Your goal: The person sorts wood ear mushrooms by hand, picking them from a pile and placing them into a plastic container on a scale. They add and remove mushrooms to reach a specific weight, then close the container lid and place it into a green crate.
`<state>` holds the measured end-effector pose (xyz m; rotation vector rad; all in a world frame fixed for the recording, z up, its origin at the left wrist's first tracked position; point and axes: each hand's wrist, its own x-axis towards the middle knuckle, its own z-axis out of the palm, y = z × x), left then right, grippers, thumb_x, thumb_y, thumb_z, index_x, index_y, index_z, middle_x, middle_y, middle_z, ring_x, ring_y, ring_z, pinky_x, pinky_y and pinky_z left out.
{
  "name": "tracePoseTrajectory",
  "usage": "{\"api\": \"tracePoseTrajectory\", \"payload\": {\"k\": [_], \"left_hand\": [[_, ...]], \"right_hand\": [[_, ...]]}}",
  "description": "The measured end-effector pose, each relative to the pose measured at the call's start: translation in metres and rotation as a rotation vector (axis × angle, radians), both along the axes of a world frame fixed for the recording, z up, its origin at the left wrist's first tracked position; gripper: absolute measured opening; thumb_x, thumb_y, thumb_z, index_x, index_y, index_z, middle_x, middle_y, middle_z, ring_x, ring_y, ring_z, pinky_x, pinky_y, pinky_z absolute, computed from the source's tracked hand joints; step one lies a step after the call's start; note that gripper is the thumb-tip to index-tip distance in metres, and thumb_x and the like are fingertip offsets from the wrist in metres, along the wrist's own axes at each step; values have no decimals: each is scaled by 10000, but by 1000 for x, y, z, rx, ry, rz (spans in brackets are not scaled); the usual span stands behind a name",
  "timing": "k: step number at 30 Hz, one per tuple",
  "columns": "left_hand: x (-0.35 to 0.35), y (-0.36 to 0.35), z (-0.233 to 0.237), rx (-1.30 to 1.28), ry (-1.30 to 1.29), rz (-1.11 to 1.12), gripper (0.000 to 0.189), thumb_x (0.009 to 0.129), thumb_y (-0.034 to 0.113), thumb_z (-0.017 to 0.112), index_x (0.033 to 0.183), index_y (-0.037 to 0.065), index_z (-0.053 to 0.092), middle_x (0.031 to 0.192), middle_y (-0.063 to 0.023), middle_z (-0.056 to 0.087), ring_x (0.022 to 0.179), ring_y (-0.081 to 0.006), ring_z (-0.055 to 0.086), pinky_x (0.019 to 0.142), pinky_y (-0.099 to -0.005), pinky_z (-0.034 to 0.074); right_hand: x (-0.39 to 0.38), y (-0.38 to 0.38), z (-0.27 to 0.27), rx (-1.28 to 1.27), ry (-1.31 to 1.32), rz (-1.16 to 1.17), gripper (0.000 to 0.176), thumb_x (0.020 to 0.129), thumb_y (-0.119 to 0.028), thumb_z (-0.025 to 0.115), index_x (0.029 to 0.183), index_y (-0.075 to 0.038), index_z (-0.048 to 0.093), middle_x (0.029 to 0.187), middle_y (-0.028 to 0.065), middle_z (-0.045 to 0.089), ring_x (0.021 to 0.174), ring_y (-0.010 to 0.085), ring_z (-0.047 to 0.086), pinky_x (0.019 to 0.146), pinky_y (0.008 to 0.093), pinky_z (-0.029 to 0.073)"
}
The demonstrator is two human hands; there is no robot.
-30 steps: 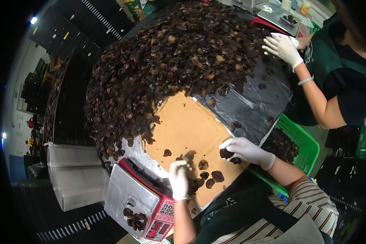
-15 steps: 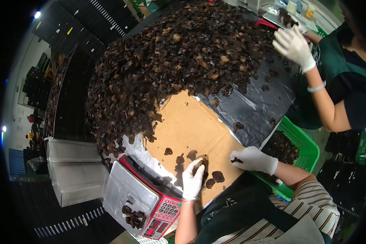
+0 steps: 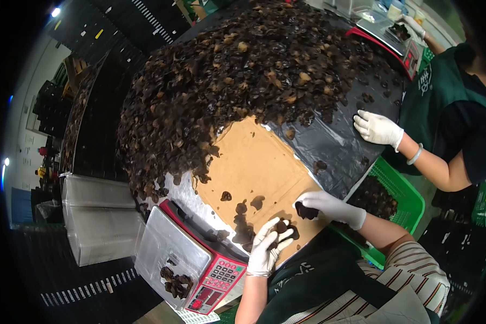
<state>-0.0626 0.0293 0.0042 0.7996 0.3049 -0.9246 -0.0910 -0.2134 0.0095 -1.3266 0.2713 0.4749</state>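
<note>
My left hand [image 3: 269,248], in a white glove, is palm up with curled fingers around dark wood ear mushroom pieces [image 3: 281,227]. To its right, my gloved right hand [image 3: 332,208] pinches one dark wood ear mushroom [image 3: 306,211] above the brown cardboard [image 3: 256,162]. A few loose pieces [image 3: 226,196] lie on the cardboard left of my hands, along with dark damp-looking marks. The fingers of my left hand partly hide what it holds.
A large heap of wood ears [image 3: 227,81] covers the table beyond the cardboard. A red scale [image 3: 181,240] with some pieces stands at left, beside clear plastic bins [image 3: 100,221]. At right are a green basket [image 3: 410,202] and a co-worker's gloved hand [image 3: 378,128]; another scale [image 3: 380,32] stands behind.
My right hand has moved left toward my left hand, its mushroom now showing more. My left hand has shifted slightly right and turned palm up. The co-worker's near hand has come down toward the black sheet.
</note>
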Motion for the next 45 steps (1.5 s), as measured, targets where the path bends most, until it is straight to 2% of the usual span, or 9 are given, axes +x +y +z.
{"api": "tracePoseTrajectory", "payload": {"k": [3,6,15,20,23,26,32,36,45], "left_hand": [[-6,-4,-11,-178,175,57,382,937,170,557,1272,-10,517,1255,-228,556,1112,-438,586,901,-510,546],[-9,-12,0,-249,305,19,428,942,237,554,1297,6,491,1307,-205,525,1250,-445,477,965,-553,486],[-10,6,4,-387,563,316,399,938,318,551,1213,30,543,1159,-188,580,1048,-353,569,891,-457,535],[-11,63,75,-383,327,477,280,919,260,609,1114,60,613,1108,-172,600,930,-268,559,567,-246,431],[0,88,122,464,-373,1101,192,926,211,594,996,36,632,778,-72,625,645,-158,568,446,-191,425],[3,162,111,976,-817,1060,257,982,191,516,1159,20,592,1087,-90,611,1000,-137,561,831,-283,476],[10,170,98,1803,-1271,538,321,913,-2,563,1234,-16,563,1242,-111,579,1184,-205,519,1043,-353,381],[4,104,96,1274,-1366,314,311,803,-57,607,1109,-4,614,1128,-116,609,1043,-203,571,939,-330,450],[15,24,-6,1495,-1453,-396,542,815,120,639,1324,6,489,1160,-235,528,1076,-391,502,937,-456,422]], "right_hand": [[2,8,-2,-240,-535,111,206,927,-125,526,1025,31,619,992,71,624,850,125,581,711,246,478],[1,29,-3,270,-226,-8,219,953,-148,474,1050,2,601,1006,57,619,929,114,563,819,258,456],[10,58,48,207,-179,-26,234,943,-103,477,1094,16,609,1053,67,641,988,132,586,904,284,454],[39,58,40,-36,-349,-107,184,908,-49,508,1022,26,632,969,83,665,941,146,615,869,276,470],[44,67,27,-236,-429,-7,167,910,-71,554,1029,0,647,939,90,671,908,146,626,847,262,473],[55,81,10,-442,-661,104,210,870,-32,553,1057,-38,651,975,115,658,940,230,625,880,331,470],[90,117,-40,-889,-1193,183,281,797,-44,561,1066,-85,631,1032,109,624,1008,269,572,923,402,422],[85,99,-25,-978,-1163,344,187,765,-79,605,948,-102,634,893,78,587,868,254,556,819,381,426],[54,24,-16,-1250,-961,80,30,760,-102,652,761,-92,624,792,47,602,782,262,564,752,392,434]]}}
